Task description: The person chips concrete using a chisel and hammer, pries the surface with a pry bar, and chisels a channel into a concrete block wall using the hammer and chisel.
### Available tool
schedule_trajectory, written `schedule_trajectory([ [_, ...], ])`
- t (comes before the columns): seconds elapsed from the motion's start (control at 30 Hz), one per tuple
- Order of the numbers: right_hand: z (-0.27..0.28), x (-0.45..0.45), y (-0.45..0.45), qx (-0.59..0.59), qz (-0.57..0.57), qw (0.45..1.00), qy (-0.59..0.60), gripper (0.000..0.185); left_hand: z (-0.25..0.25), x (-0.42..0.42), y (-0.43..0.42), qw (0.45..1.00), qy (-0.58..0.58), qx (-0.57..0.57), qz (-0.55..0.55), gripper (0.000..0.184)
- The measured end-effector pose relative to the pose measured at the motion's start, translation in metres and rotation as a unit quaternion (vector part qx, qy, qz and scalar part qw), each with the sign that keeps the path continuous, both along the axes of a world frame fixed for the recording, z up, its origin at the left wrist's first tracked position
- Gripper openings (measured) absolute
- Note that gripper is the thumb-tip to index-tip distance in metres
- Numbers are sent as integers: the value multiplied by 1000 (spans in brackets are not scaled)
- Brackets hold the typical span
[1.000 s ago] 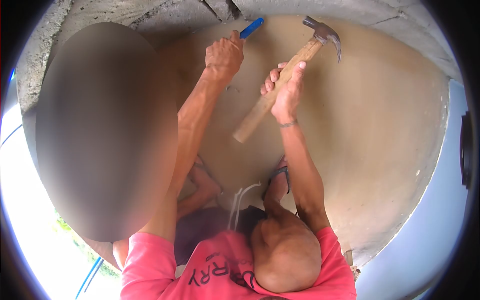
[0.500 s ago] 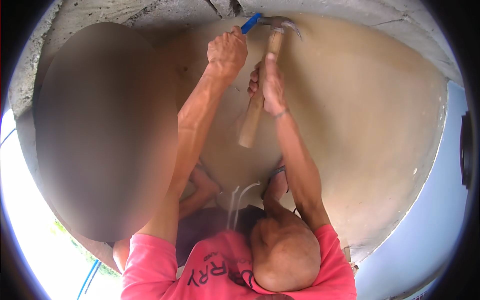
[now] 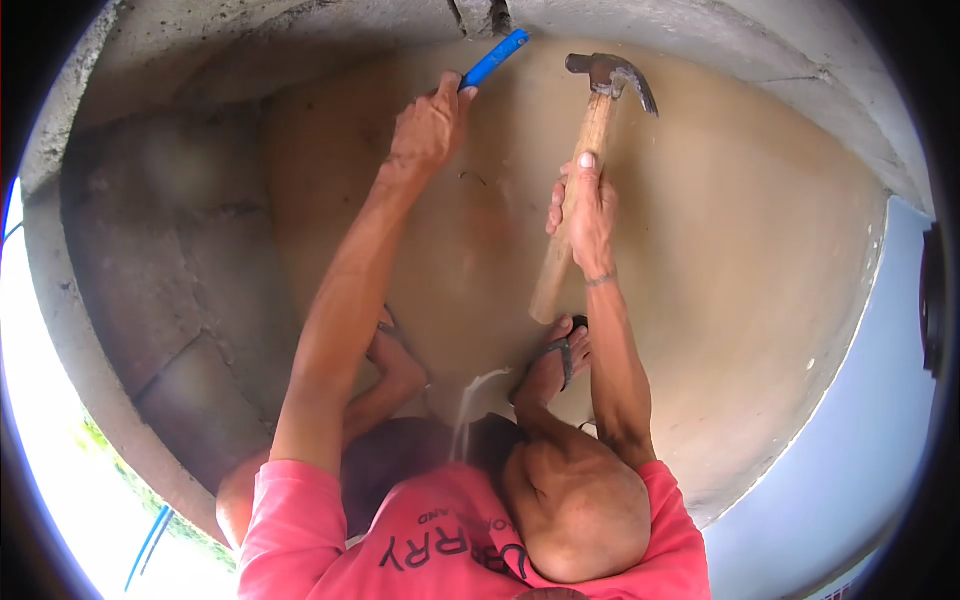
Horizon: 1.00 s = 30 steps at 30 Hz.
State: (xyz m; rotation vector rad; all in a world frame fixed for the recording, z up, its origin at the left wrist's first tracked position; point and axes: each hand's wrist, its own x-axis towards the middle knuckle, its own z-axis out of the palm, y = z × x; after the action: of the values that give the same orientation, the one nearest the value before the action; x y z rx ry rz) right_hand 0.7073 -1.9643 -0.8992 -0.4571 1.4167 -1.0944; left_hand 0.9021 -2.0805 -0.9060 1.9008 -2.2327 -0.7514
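My left hand is closed round a slim blue bar. The bar slants up to the right, its far end close to the foot of the concrete wall; the rest is hidden in my fist. In my right hand is a claw hammer, gripped about mid-handle with the thumb along the wood. Its dark metal head is up, the claw curving right, apart from the blue bar. The wooden handle's butt hangs down toward my sandalled foot.
A rough concrete wall with a dark gap curves round the far side. Grey blocks line the left. Smooth brownish floor spreads beneath my hands. A pale cord hangs from my shirt. Blue surface lies at right.
The hammer has moved right and toward me; its head was at the blue bar's end before. My left hand and the bar have shifted slightly left and nearer.
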Motion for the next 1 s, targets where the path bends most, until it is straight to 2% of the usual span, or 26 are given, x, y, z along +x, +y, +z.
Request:
schedule_trajectory([
  [0.1,10,-6,-2,-20,38,996,76,45,-13,-6,7,998,45,14,29,29],
  [0.33,23,-22,-5,-9,117,985,128,42,-31,-12,-13,995,90,16,49,36],
  [0.47,23,-21,1,19,100,989,108,45,-30,-15,-23,992,91,62,58,39],
  [0.57,33,-14,2,39,84,993,74,47,-20,-17,-31,982,98,137,83,51],
  [0.67,40,-7,-1,49,60,996,40,48,-25,-13,-24,989,102,69,76,52],
  [0.77,41,-4,0,63,47,996,43,49,-10,1,-24,981,85,165,54,52],
  [0.87,44,-2,3,53,38,996,64,51,-16,1,-38,990,117,71,38,52],
  [0.97,40,-1,7,31,-2,997,72,54,-50,4,-54,998,49,33,37,48],
  [1.0,43,-5,11,23,-27,996,79,54,-38,4,-58,999,27,28,17,48],
])
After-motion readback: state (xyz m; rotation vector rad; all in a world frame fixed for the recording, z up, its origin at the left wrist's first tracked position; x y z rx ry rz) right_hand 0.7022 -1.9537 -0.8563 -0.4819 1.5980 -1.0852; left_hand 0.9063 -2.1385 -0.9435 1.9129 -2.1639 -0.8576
